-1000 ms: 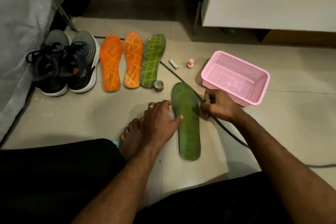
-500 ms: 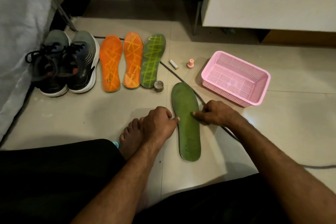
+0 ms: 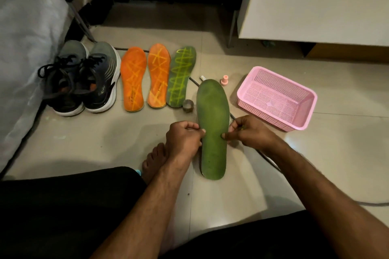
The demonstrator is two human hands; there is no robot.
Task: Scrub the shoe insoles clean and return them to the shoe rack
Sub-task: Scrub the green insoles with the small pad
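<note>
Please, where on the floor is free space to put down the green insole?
Bare tile lies below the shoes and left of the left hand, and below the pink basket. Crowded: the insole row and tape roll.

The green insole (image 3: 213, 124) hides part of the cable (image 3: 267, 159).

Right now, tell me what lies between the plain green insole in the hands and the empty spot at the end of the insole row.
Both hands, left hand and right hand, pinch the plain green insole. A small tape roll sits on the floor right beside the patterned green insole, in that gap. Nothing else visible blocks it.
</note>
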